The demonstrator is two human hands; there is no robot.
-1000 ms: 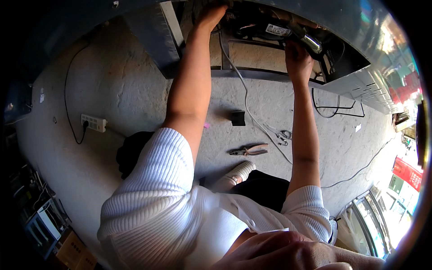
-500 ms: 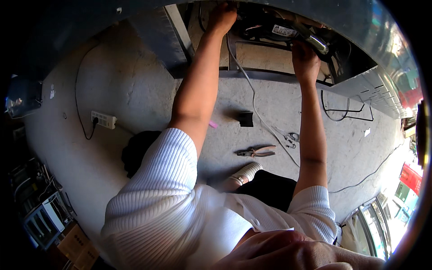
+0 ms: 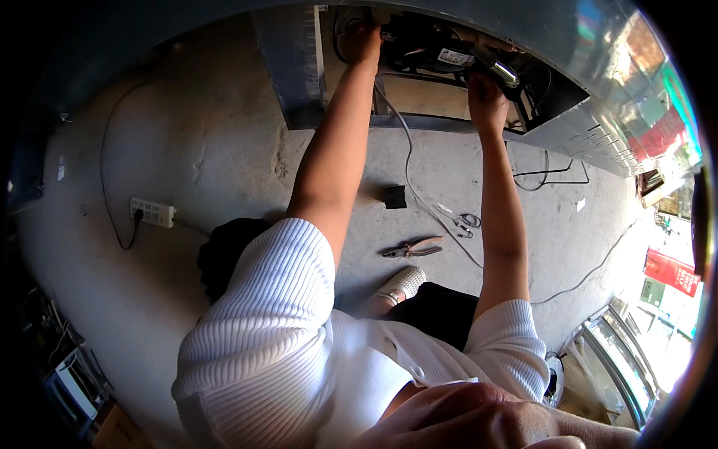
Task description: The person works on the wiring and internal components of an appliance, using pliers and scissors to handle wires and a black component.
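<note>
Largest first: grey sheet-metal housing (image 3: 292, 75), smooth and flat-sided, opened along its lower edge. Both hands up inside that opening. Below the hands, rough, stained concrete floor (image 3: 224, 165).

Little changed over the last second. Both arms raised as before, hands at the same spots in the cavity, only the view tilted slightly. Work apparently at a fiddly point inside, with no tool picked up.

Between the hands, a dark rounded component (image 3: 419, 49) with black wiring. Just above the right hand (image 3: 485, 101), a short shiny metal cylinder (image 3: 502, 71). Left hand (image 3: 364, 41) curled deep at the cavity's left edge; grip and thing held hidden, cannot tell. Right hand with fingers bent upward beneath the cylinder; closed on anything or not, cannot tell.

Hanging from the cavity between the forearms, a thin grey cable (image 3: 407, 172) trailing across the floor. Well below the hands, beside that cable, pliers (image 3: 413, 248) with dull metal handles. Nearer the hands, a small black block (image 3: 395, 197). Far to the left, a white power strip (image 3: 152, 212).
</note>
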